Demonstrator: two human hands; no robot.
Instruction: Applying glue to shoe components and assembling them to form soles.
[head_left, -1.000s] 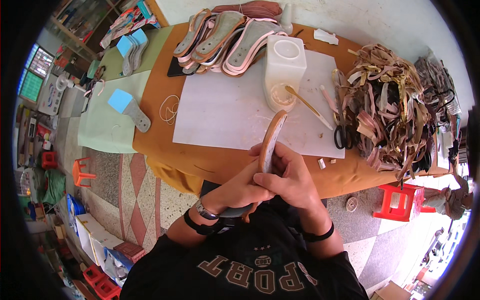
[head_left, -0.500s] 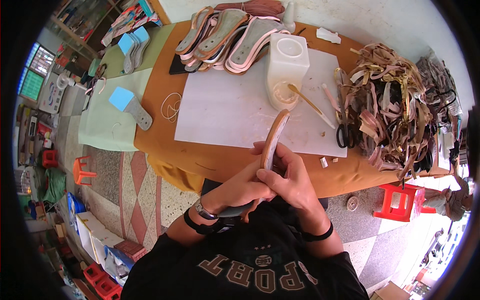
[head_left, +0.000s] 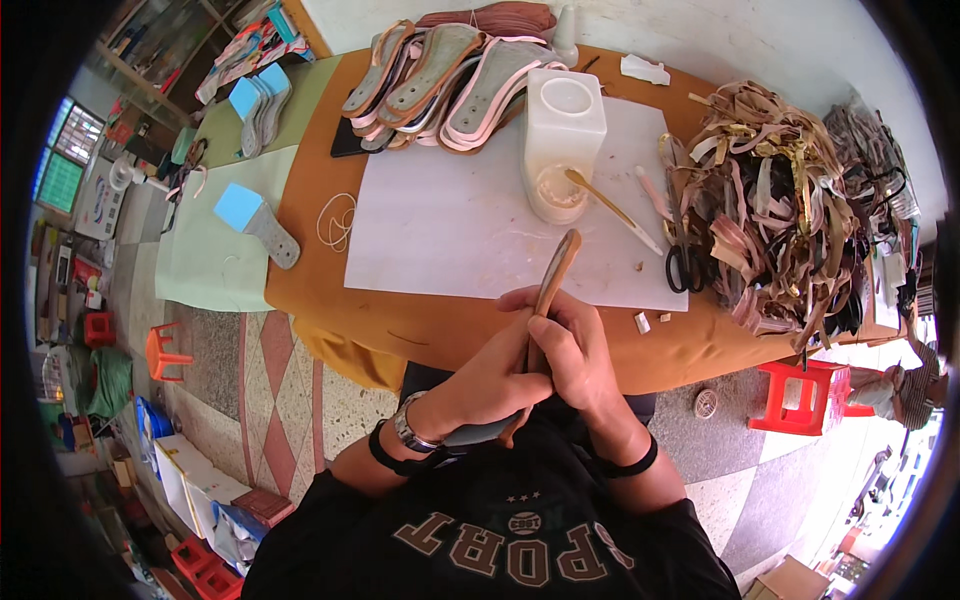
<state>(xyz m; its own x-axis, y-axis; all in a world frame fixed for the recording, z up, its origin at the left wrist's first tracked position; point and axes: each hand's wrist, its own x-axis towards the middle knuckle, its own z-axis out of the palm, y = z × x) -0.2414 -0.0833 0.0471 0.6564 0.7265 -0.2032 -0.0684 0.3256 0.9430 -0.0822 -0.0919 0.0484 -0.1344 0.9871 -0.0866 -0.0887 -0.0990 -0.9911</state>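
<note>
Fingers of both hands (head_left: 535, 360) wrap closed around upright shoe sole (head_left: 553, 285)

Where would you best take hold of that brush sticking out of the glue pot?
Probably by the free end of the brush handle, coming from the right. Its bristle end sits in the round pot, while the thin handle slants out rightward over the white sheet, bare and clear of the pile of straps.
</note>
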